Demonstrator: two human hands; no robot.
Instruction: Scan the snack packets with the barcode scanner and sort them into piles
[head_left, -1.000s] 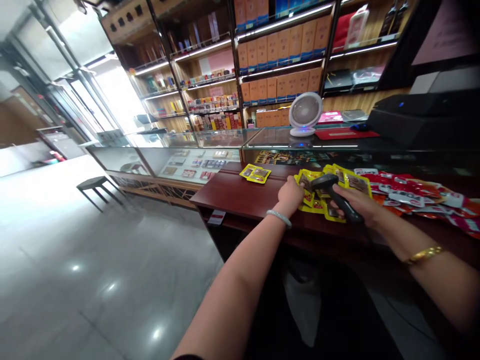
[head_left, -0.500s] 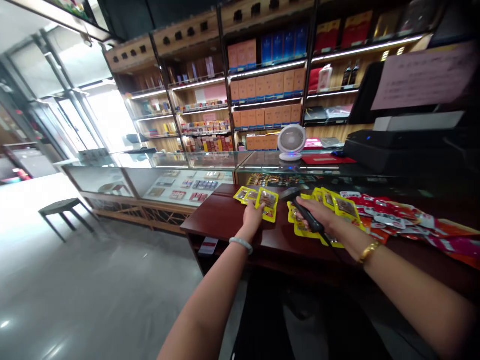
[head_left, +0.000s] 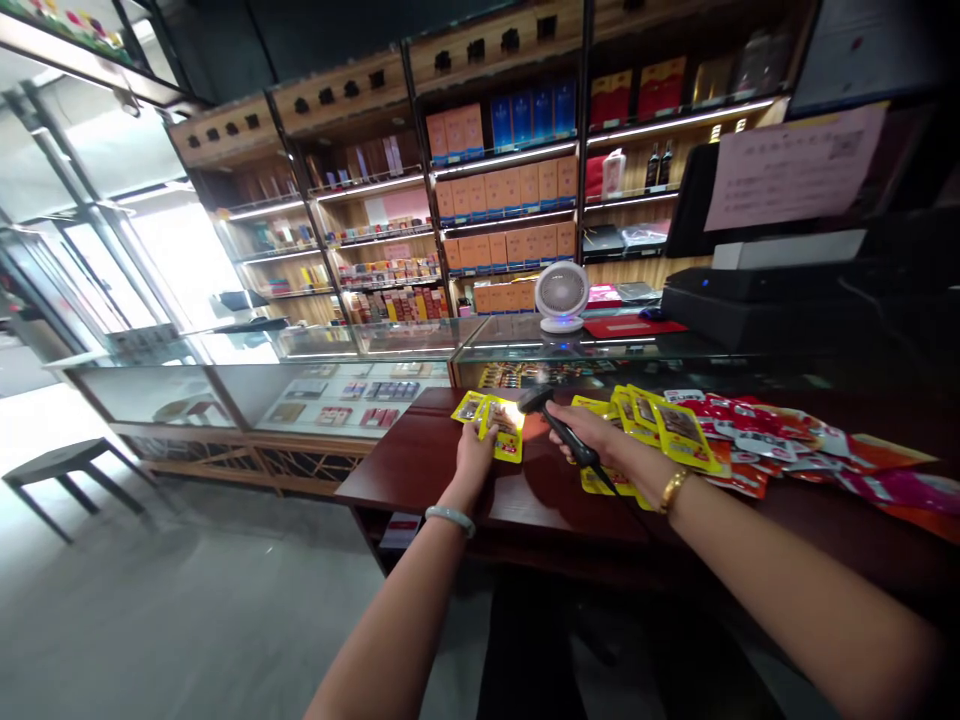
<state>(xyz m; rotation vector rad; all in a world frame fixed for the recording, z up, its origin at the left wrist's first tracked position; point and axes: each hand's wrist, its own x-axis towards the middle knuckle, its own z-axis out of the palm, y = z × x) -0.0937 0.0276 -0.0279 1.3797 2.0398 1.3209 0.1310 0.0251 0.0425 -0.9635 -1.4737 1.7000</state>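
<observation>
My left hand (head_left: 475,452) grips the near left edge of a yellow snack packet (head_left: 508,447), which overlaps another yellow packet (head_left: 468,408) at the left of the dark red counter. In my right hand (head_left: 589,428) is a black barcode scanner (head_left: 574,446), its fingers wrapped round the handle. The scanner's head faces the held packet from the right, apart from it, and a bright light falls on the packet's upper right edge. Under and beside my right forearm lies a pile of yellow snack packets (head_left: 681,432), partly hidden by the arm.
Red and white packets (head_left: 765,432) are heaped on the right of the counter (head_left: 409,455). Behind stand a glass display case (head_left: 360,385), a small white fan (head_left: 562,297) and a black machine (head_left: 757,308). A dark stool (head_left: 56,460) stands at far left.
My right hand has brought the scanner closer to the packet in my left hand, and its light now shines there. That packet has shifted left over the others. The camera view has turned somewhat right.
</observation>
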